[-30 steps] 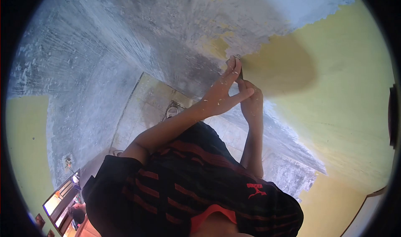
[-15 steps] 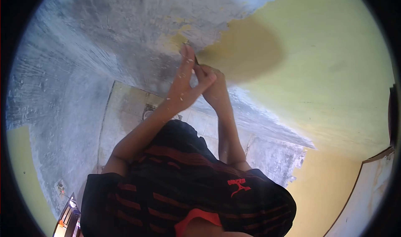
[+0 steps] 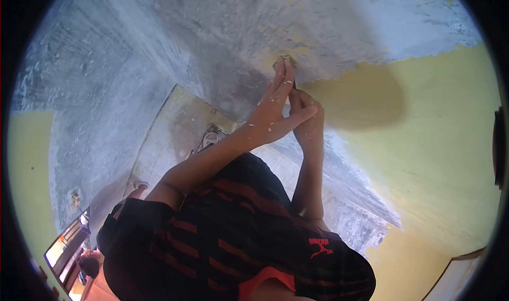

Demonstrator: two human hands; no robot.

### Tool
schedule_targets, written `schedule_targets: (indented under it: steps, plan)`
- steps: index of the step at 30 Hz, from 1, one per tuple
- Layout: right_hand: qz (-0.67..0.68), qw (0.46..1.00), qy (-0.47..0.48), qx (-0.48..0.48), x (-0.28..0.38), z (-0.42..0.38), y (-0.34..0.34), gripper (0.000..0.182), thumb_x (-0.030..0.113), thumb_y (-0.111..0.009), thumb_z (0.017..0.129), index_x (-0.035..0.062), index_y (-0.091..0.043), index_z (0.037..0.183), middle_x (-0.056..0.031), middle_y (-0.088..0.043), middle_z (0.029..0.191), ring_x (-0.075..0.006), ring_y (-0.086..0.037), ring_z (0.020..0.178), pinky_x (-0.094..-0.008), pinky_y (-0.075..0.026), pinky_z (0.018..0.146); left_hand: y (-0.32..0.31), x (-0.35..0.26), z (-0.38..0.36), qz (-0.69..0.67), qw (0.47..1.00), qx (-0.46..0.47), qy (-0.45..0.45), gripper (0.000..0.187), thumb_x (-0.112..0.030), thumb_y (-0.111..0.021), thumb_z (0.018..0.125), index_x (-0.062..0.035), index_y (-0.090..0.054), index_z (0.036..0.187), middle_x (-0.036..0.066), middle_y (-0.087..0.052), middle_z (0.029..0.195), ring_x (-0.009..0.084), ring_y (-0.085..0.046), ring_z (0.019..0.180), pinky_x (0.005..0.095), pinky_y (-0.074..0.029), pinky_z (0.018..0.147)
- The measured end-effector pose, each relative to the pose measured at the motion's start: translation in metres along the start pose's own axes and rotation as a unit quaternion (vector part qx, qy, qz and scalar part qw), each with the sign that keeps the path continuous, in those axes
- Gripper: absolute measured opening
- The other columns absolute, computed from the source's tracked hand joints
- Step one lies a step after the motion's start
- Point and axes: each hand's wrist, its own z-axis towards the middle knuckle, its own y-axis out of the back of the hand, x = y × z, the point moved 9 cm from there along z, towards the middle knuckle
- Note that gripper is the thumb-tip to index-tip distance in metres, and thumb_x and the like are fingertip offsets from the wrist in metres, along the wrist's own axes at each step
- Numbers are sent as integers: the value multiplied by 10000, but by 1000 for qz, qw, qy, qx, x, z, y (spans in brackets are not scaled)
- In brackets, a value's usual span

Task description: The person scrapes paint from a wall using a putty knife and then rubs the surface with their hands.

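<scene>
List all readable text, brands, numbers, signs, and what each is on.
None reads with certainty.
Shirt: red lettering above a red emblem on the chest, upside down in this view; too small and blurred to quote.
Dark tool at the right hand: mostly hidden, no text visible.
Wall: no lettering visible.

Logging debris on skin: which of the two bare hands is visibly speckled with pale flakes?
The bare left hand, its fingers extended farther up the picture; pale flakes dot its back and wrist, while few, if any, show on the bare right hand.
</scene>
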Motion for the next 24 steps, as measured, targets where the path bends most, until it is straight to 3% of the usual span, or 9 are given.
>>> schedule_targets:
  steps: [2,5,6,8,12,16,20,22,24]
  plan:
    - [-22,1000,-13,-4,-3,-6,5,215,168,-675,1061,-38,-729,1033,-165,-621,739,-218,-532,674,-374,-478,670,-6,-1,-2,2,1000,27,-4,1199,-585,-714,978,62,-6,1696,384,-17,1747,500,-54,1644,631,-112,1302]
    - [41,996,60,-47,0,-18,28,211,170,-675,1064,-32,-736,1068,-136,-621,751,-185,-532,700,-352,-480,684,-19,1,-7,10,997,79,-5,1203,-582,-712,979,79,0,1689,393,-33,1742,501,-59,1644,634,-124,1300]
    - [27,999,-18,-21,-12,-21,33,210,168,-673,1068,-31,-739,1085,-114,-639,772,-166,-537,725,-346,-484,698,-27,1,-11,11,994,110,-4,1202,-580,-710,982,88,0,1685,396,-41,1739,502,-63,1643,636,-136,1298]
    - [18,992,-121,19,-21,-26,41,228,168,-665,1080,-17,-757,1177,-50,-666,827,-118,-554,787,-324,-487,720,-28,-4,-13,10,995,99,-8,1193,-569,-712,985,91,-6,1684,397,-47,1738,503,-66,1642,637,-153,1295]
    - [66,994,-85,-6,-14,-22,41,280,141,-645,1084,-8,-747,1298,-30,-656,814,-107,-561,759,-299,-475,688,-25,-14,-12,-8,998,58,-33,1150,-515,-715,1000,126,-32,1667,420,-65,1723,525,-80,1634,635,-189,1288]
    - [60,990,-123,15,-11,-17,34,265,114,-632,1082,-24,-743,1279,-32,-651,808,-111,-553,709,-298,-477,661,-23,-13,-14,26,996,47,-75,1109,-481,-705,1016,153,-56,1653,446,-87,1703,555,-105,1620,616,-205,1288]
    - [106,991,-78,6,-12,-13,19,239,90,-632,1072,-16,-745,1255,-40,-635,785,-113,-553,674,-300,-479,642,-24,-6,-17,48,993,50,-91,1101,-471,-710,1016,156,-67,1651,450,-95,1700,559,-113,1617,593,-214,1292]
    - [121,991,-51,-11,-9,-16,20,230,87,-635,1070,-10,-747,1246,-44,-629,776,-111,-557,676,-302,-480,643,-15,-4,-16,1,994,-11,-107,1098,-467,-719,1011,160,-83,1649,443,-90,1706,556,-121,1617,575,-230,1292]
    - [86,995,-51,-16,-12,-19,23,233,92,-643,1068,1,-753,1252,-47,-618,770,-100,-550,690,-293,-475,649,-18,-3,-17,14,995,12,-102,1100,-474,-721,1008,156,-89,1651,438,-90,1709,553,-133,1616,575,-235,1291]
